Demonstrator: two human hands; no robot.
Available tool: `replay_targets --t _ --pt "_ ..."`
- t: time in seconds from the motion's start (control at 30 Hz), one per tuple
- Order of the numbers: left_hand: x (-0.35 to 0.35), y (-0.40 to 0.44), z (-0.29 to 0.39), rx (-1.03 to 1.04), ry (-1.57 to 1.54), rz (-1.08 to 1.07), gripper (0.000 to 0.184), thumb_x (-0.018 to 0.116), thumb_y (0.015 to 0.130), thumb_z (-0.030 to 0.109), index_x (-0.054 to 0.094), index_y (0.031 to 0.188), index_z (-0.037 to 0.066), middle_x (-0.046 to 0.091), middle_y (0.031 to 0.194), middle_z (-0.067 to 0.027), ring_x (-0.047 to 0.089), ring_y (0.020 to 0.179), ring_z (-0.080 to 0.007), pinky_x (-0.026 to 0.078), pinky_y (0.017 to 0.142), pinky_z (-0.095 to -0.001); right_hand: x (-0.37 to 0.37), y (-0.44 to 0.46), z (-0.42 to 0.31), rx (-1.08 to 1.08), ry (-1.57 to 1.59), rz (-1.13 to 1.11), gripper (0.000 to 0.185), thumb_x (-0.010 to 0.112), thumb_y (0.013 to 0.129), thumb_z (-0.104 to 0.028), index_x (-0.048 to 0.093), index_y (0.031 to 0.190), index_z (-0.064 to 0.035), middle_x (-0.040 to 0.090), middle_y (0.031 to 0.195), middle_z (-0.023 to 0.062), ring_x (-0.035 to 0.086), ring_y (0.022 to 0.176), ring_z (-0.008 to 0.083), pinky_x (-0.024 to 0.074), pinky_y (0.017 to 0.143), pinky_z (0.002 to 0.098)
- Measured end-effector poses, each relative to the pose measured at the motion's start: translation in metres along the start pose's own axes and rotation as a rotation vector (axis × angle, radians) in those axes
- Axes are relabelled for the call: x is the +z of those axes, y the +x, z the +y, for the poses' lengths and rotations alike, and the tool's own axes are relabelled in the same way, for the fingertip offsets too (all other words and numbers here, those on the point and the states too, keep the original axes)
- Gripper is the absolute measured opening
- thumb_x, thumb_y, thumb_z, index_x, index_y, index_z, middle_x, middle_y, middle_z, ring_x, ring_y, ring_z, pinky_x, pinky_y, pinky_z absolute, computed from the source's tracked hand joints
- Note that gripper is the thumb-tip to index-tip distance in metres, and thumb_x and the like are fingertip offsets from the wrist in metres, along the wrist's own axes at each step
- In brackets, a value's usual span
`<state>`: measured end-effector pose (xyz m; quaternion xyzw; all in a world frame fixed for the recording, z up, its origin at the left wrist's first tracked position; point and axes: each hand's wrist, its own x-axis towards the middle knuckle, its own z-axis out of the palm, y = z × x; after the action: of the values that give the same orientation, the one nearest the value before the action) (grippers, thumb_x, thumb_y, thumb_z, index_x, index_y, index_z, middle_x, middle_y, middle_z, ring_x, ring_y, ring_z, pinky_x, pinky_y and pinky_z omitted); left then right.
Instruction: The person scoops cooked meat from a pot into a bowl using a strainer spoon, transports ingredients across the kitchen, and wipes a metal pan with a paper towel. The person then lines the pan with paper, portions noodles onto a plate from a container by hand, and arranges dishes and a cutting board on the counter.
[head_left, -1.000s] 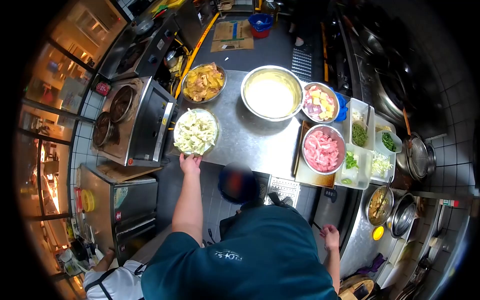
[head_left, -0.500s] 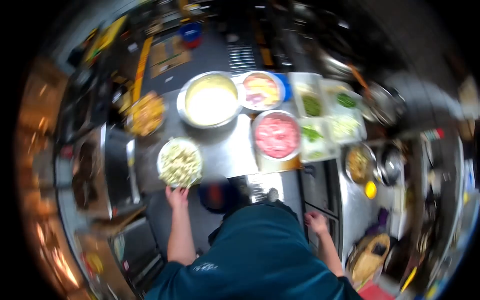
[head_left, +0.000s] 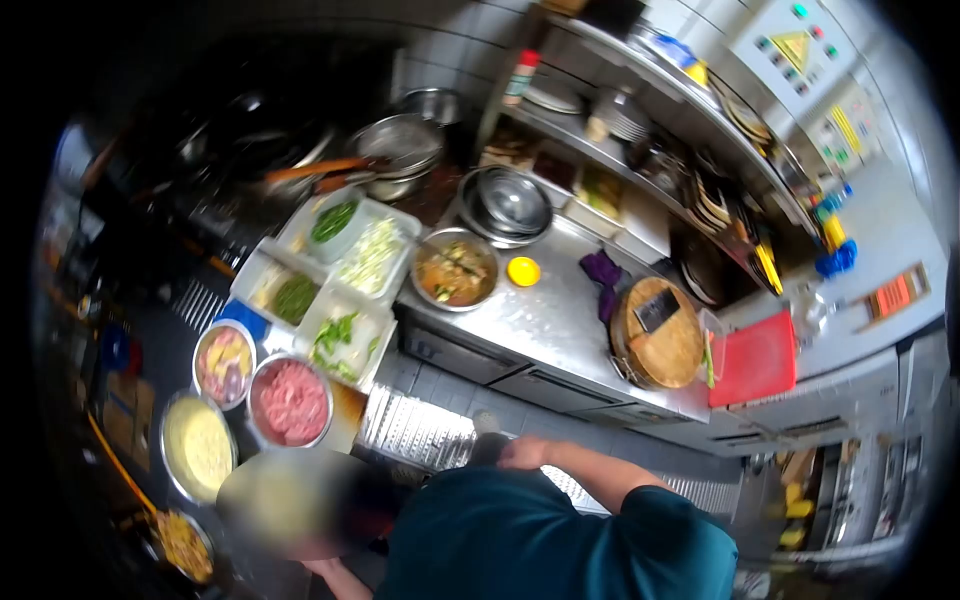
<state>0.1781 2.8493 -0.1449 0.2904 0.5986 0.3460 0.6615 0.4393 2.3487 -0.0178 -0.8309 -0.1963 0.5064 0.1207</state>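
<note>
At the lower left, my left hand is at the near edge of a bowl. The bowl is heavily blurred, with pale contents that I cannot make out clearly, and most of my fingers are hidden at its rim. My right hand hangs in front of my body, its fingers curled and nothing visible in them. Just beyond the bowl stand a metal bowl of pink raw meat and a large bowl of pale yellow liquid.
Plastic tubs hold chopped greens and shredded pale vegetable. On the steel counter sit a bowl of cooked-looking food, a yellow cup, a purple cloth and a round chopping board with a cleaver. Shelves rise behind.
My view has swung right toward the steel counter and shelves. The bowl at my left hand looks larger and closer. My right hand has come in front of my body.
</note>
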Motion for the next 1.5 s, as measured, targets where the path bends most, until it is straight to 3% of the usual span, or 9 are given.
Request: replay_targets --t 0.1,0.27,0.43,0.63,0.73,0.8,0.97,1.17,1.5 --pt "0.001 0.002 0.005 -0.007 0.041 -0.136 0.024 0.064 0.095 0.009 0.064 0.118 0.002 0.069 0.103 -0.0159 0.066 0.092 -0.0259 0.056 0.082 -0.0379 -0.007 -0.028 0.032 -0.064 0.097 0.055 0.052 0.053 0.096 -0.05 0.074 0.107 -0.0038 0.072 0.105 0.0196 0.065 0.104 0.0383 0.0502 0.09 0.0465" --pt "0.101 -0.065 -0.025 0.352 0.373 -0.125 0.024 0.063 0.095 0.008 0.063 0.118 0.001 0.068 0.104 -0.0156 0.066 0.093 -0.0255 0.055 0.083 -0.0376 -0.069 -0.087 0.121 -0.106 1.016 0.06 0.032 0.065 0.099 -0.033 0.07 0.112 -0.005 0.07 0.112 0.0044 0.064 0.1 0.011 0.0523 0.093 0.0285" --pt "0.191 -0.182 -0.095 0.822 0.639 -0.104 0.024 0.062 0.096 0.007 0.063 0.118 0.0 0.068 0.104 -0.0154 0.066 0.094 -0.0252 0.055 0.085 -0.0373 -0.166 -0.197 0.251 -0.439 1.616 0.684 0.03 0.06 0.101 -0.024 0.065 0.119 -0.0013 0.068 0.124 0.0143 0.067 0.114 0.0251 0.0518 0.103 0.0369" --pt "0.249 -0.34 -0.242 0.828 0.731 -0.753 0.024 0.06 0.097 0.006 0.062 0.119 -0.003 0.068 0.105 -0.015 0.066 0.096 -0.0246 0.054 0.086 -0.0369 -0.236 -0.331 0.428 -0.798 1.941 1.626 0.04 0.051 0.103 -0.019 0.051 0.133 0.0071 0.057 0.137 0.0241 0.059 0.125 0.0317 0.0488 0.109 0.0417" --pt "0.36 -0.535 -0.266 0.86 0.908 -1.302 0.03 0.06 0.095 0.003 0.061 0.124 -0.006 0.066 0.119 -0.0207 0.063 0.111 -0.0318 0.049 0.098 -0.0388 -0.251 -0.381 0.481 -0.973 1.944 1.792 0.05 0.049 0.104 -0.021 0.039 0.143 0.0092 0.046 0.147 0.0267 0.05 0.135 0.0342 0.0433 0.114 0.0432" --pt "0.422 -0.658 -0.264 1.225 0.799 -1.719 0.03 0.062 0.092 0.003 0.062 0.12 -0.006 0.065 0.12 -0.0232 0.061 0.113 -0.0396 0.048 0.1 -0.0433 -0.256 -0.399 0.513 -1.064 1.948 1.829 0.054 0.048 0.104 -0.022 0.035 0.145 0.0096 0.043 0.149 0.0274 0.047 0.138 0.0346 0.0406 0.116 0.044" --pt "0.512 -0.89 -0.294 1.509 0.163 -2.296 0.03 0.07 0.084 -0.001 0.066 0.113 -0.005 0.065 0.121 -0.0227 0.062 0.116 -0.0393 0.051 0.1 -0.0448 -0.27 -0.407 0.57 -1.222 2.031 1.866 0.059 0.044 0.106 -0.027 0.029 0.148 0.0101 0.036 0.153 0.0297 0.041 0.141 0.0386 0.0362 0.119 0.047" --pt "0.585 -1.08 -0.372 1.787 -0.106 -2.293 0.02 0.068 0.088 0.009 0.066 0.104 -0.003 0.067 0.113 -0.0217 0.061 0.116 -0.0382 0.049 0.101 -0.0442 -0.28 -0.414 0.591 -1.113 2.12 1.849 0.058 0.041 0.107 -0.03 0.031 0.146 0.011 0.039 0.149 0.0294 0.041 0.141 0.0386 0.0358 0.119 0.0469" --pt "0.627 -1.126 -0.418 2.204 0.017 -2.424 0.017 0.062 0.081 0.011 0.062 0.093 -0.001 0.065 0.081 -0.0158 0.066 0.079 -0.033 0.053 0.078 -0.0412 -0.284 -0.429 0.588 -1.038 2.208 1.817 0.056 0.042 0.107 -0.028 0.033 0.144 0.0127 0.043 0.144 0.0291 0.042 0.14 0.0395 0.0375 0.118 0.0482"
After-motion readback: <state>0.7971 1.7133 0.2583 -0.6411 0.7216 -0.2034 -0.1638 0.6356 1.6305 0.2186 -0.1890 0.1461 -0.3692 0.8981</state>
